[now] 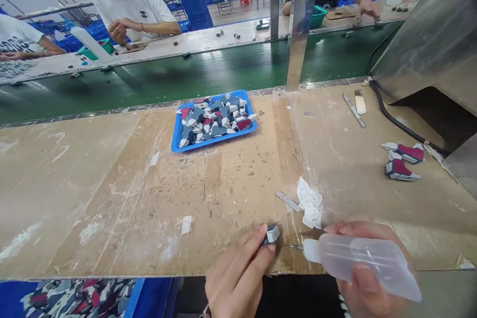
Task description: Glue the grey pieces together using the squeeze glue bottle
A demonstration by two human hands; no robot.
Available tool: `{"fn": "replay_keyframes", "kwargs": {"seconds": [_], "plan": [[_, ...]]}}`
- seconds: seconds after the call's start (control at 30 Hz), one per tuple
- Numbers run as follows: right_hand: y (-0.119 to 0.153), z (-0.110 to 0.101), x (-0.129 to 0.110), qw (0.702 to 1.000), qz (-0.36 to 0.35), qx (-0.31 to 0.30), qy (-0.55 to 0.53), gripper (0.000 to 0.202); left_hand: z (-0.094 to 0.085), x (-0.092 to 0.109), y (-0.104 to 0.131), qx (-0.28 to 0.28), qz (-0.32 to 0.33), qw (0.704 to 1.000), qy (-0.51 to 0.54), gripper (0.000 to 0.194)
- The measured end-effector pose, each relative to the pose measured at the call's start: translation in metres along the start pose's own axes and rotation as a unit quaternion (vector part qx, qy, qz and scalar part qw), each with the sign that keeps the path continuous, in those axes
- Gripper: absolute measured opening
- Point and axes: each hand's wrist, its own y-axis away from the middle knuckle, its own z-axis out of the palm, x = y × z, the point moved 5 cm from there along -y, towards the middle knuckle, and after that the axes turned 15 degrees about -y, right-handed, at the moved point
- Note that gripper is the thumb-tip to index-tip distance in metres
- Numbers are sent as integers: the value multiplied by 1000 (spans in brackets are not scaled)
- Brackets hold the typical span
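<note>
My left hand (240, 271) is closed, pinching a small grey and dark blue plastic part (273, 234) at the table's front edge. In my right hand (367, 278) lies a translucent squeeze bottle (365, 258), held on its side with the fingers wrapped round it. Its thin metal nozzle points left toward the part, with a small gap between them. Just beyond the hands are a crumpled white tissue (310, 202) and a flat metal strip (288, 201). The inner side of the part is hidden by my left fingers.
A blue tray (178, 148) heaped with small parts stands mid-table. Two red-and-grey parts (402, 169), a craft knife (354, 110) and a black cable (395, 121) are at right. Beyond runs a green conveyor (231, 67), with people working across it. A blue bin (138, 298) sits below left.
</note>
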Motion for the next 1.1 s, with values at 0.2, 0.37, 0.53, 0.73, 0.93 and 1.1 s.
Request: {"fn": "replay_keyframes", "kwargs": {"seconds": [0.2, 0.37, 0.53, 0.73, 0.93, 1.1], "plan": [[0, 10, -1, 1000, -3, -12, -10, 25, 2, -1, 0, 58, 19, 998, -6, 24], [2, 9, 4, 998, 25, -55, 14, 24, -1, 1, -5, 41, 12, 999, -6, 20], [1, 8, 5, 997, 19, -68, 17, 22, -5, 3, -8, 33, 6, 999, -10, 19], [0, 6, 6, 997, 6, -73, 15, 19, -5, 5, -11, 44, 0, 999, -10, 18], [1, 5, 7, 997, 4, -68, 27, 22, -3, 6, -12, 49, -13, 999, -9, 18], [-5, 1, 6, 995, 2, 40, -87, 26, -2, 5, -3, 98, -20, 995, 7, 19]]}}
